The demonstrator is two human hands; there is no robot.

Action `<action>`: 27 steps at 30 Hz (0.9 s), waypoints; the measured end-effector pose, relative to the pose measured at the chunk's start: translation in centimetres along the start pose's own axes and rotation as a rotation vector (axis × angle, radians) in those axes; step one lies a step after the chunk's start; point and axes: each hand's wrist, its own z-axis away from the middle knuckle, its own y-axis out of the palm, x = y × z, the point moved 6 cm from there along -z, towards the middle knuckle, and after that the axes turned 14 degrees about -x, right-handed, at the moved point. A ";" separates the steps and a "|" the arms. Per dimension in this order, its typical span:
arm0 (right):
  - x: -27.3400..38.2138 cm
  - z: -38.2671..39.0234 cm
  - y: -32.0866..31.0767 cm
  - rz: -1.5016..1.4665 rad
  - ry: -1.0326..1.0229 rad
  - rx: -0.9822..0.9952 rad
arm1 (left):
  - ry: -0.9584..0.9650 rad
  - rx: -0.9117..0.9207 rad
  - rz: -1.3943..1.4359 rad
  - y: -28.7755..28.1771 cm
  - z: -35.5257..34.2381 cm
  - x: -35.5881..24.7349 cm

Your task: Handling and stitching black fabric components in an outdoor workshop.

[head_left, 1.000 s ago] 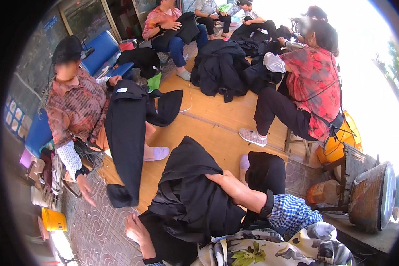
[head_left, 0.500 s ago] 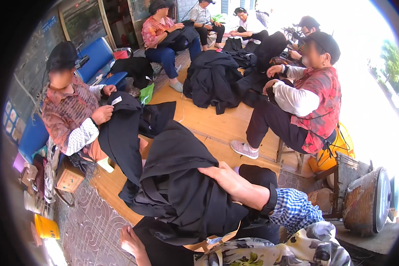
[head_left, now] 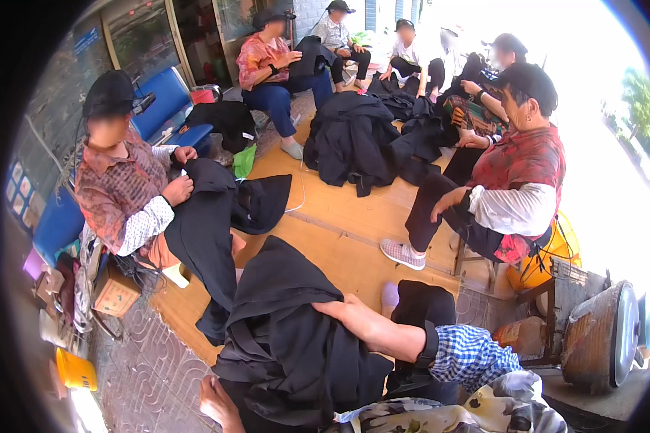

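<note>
A large black garment (head_left: 289,346) lies bunched over my lap, its far end raised in a loose peak. My right hand (head_left: 343,312) comes across from the right and grips a fold near the top, with its fingertips partly hidden by the cloth. Close to the lower edge, my left hand (head_left: 218,404) is at the garment's near left side, fingers curled against the fabric. The blue checked sleeve cover (head_left: 473,350) and a dark band (head_left: 430,343) are on my right forearm.
A co-worker at left handles another black garment (head_left: 198,216). A heap of black garments (head_left: 350,141) lies on the wooden boards (head_left: 332,252). Another co-worker sits at right, with a shoe (head_left: 403,254) on the boards. A round drum (head_left: 596,332) and yellow bucket (head_left: 76,369) stand at the sides.
The garment's raised peak has dropped toward me, and my right hand has moved slightly left and down with it. The co-worker at right has lowered a hand to the knee.
</note>
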 end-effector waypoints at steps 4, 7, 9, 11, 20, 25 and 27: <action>0.8 0.7 -0.1 0.099 0.028 -0.091 | 0.012 0.003 -0.025 -0.4 -0.2 -0.5; 1.1 1.1 -0.2 0.108 -0.016 -0.105 | 0.030 -0.028 -0.033 -0.5 -0.2 -0.6; 0.7 0.8 -0.2 0.084 0.002 -0.083 | 0.031 -0.038 -0.017 -0.5 -0.2 0.0; 0.2 0.6 -0.2 0.065 0.025 -0.071 | 0.015 -0.006 -0.037 -0.3 -0.1 0.4; 0.0 1.2 0.0 0.110 0.038 -0.055 | 0.011 0.003 -0.031 -0.1 -0.1 1.1; -2.6 0.1 -0.2 -0.001 -0.014 -0.033 | -0.007 0.007 -0.041 -0.8 -0.3 1.3; -2.7 -0.1 0.5 -0.037 -0.151 0.002 | -0.007 -0.002 -0.111 -1.1 -0.3 1.9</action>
